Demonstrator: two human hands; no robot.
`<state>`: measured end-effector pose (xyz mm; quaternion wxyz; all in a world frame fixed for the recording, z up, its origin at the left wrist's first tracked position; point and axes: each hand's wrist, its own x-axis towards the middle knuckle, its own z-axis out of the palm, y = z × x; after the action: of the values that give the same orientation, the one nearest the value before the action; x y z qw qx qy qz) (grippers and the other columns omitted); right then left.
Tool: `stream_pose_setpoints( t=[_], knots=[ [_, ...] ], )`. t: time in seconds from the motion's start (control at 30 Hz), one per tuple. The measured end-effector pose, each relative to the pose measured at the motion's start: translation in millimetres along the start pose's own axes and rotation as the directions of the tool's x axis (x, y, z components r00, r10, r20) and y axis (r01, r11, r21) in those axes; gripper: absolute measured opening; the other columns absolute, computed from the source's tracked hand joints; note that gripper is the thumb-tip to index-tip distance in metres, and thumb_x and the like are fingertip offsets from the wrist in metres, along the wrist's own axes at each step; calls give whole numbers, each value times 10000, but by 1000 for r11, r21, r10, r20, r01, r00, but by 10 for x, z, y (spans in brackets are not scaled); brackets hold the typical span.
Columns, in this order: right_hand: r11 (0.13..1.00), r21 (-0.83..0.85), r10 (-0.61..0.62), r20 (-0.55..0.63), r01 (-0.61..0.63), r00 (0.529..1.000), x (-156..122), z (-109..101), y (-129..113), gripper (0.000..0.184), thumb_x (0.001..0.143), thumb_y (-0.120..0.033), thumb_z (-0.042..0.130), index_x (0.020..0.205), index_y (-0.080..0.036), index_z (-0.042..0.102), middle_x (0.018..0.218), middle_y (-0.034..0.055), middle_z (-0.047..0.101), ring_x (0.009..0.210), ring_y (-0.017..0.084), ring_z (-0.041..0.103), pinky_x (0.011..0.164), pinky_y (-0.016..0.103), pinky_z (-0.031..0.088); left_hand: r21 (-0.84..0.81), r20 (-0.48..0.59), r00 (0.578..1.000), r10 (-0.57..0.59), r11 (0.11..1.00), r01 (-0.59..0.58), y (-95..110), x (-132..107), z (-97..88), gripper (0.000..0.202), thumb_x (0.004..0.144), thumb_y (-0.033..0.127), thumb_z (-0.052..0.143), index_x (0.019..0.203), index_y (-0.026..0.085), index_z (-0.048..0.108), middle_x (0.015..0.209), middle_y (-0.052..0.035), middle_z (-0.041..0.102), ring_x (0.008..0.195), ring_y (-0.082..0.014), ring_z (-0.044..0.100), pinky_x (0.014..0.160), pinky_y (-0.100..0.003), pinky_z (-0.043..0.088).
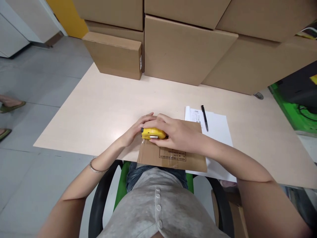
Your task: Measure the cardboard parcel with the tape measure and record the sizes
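A yellow tape measure (153, 134) with a metal clip is gripped in my right hand (170, 130), over a small flat cardboard box (151, 155). Dark printed text shows on the top of the box, under clear tape. My left hand (135, 130) lies at the far left corner of the box, close to the black end of the tape measure. Its visible fingers are stretched out, and some of them are hidden behind my right hand. No pulled-out blade can be made out.
White paper sheets (218, 125) lie right of the box, with a black pen (204, 118) on top. Large cardboard boxes (183, 49) line the back of the table (119, 96), and a narrower carton (116, 59) stands at left. Another person's feet (11, 100) show on the floor at far left.
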<state>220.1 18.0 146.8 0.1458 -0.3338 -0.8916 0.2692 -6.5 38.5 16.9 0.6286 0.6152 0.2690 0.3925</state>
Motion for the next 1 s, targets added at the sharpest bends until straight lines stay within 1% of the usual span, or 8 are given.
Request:
stream_pose_setpoints(
  t=[0.07, 0.13, 0.23, 0.3, 0.4, 0.5, 0.63, 1.0],
  knots=[
    [999, -38, 29, -26, -30, 999, -130, -24, 33, 394, 988, -312, 652, 1382, -316, 631, 1101, 43, 661, 885, 186, 682, 749, 308, 533, 72, 16, 999, 38, 997, -39, 47, 5, 7, 524, 979, 634, 561, 1399, 330, 631, 1571, -56, 552, 1639, -310, 246, 1344, -527, 207],
    [996, -54, 73, -33, -75, 997, -296, -62, 67, 393, 994, -320, 652, 1386, -319, 630, 1048, 33, 666, 837, 181, 679, 720, 307, 529, 118, 36, 997, 66, 991, -70, 86, 11, 9, 504, 962, 598, 622, 1392, 335, 625, 1566, -70, 552, 1635, -322, 245, 1339, -543, 195],
    [980, -20, 196, -69, -198, 978, -637, -154, 134, 437, 984, -378, 677, 1410, -322, 592, 1185, 55, 713, 948, 216, 717, 791, 344, 562, 119, 60, 997, 52, 991, -59, 104, 18, -2, 504, 953, 558, 652, 1401, 332, 600, 1574, -92, 528, 1572, -359, 338, 1289, -575, 274],
    [952, 6, 305, -128, -307, 944, -931, -239, 207, 483, 953, -448, 719, 1401, -323, 588, 1306, 71, 715, 1016, 247, 726, 820, 374, 573, 106, 71, 996, 45, 993, -52, 98, 21, -17, 497, 947, 546, 661, 1392, 334, 594, 1564, -99, 518, 1525, -366, 384, 1250, -568, 329],
    [904, 7, 422, -183, -428, 888, -1396, -362, 360, 439, 918, -509, 752, 1308, -331, 655, 1185, 55, 752, 854, 228, 697, 674, 350, 538, 110, 88, 995, 47, 992, -57, 89, 27, -45, 478, 949, 535, 660, 1384, 351, 588, 1508, -91, 536, 1426, -345, 467, 1174, -526, 409],
    [879, 20, 468, -231, -477, 853, -1721, -408, 497, 408, 921, -484, 753, 1298, -348, 672, 1110, 41, 743, 808, 211, 654, 631, 339, 505, 133, 96, 994, 45, 989, -58, 84, 32, -72, 474, 951, 526, 658, 1386, 354, 580, 1463, -86, 551, 1384, -336, 483, 1135, -499, 429],
    [886, 54, 457, -257, -460, 851, -1818, -369, 546, 416, 923, -448, 758, 1320, -352, 679, 1048, 33, 713, 812, 208, 636, 651, 339, 498, 140, 89, 995, 56, 988, -68, 68, 28, -88, 470, 943, 518, 665, 1383, 366, 593, 1445, -72, 551, 1418, -341, 450, 1179, -492, 374],
    [864, 86, 501, -236, -496, 833, -1843, -318, 485, 386, 930, -458, 735, 1302, -362, 694, 1042, 36, 715, 808, 218, 652, 664, 351, 495, 159, 57, 996, 62, 985, -70, 68, 23, -77, 451, 940, 511, 663, 1368, 373, 621, 1418, -67, 583, 1407, -354, 469, 1179, -497, 388]
  ],
)
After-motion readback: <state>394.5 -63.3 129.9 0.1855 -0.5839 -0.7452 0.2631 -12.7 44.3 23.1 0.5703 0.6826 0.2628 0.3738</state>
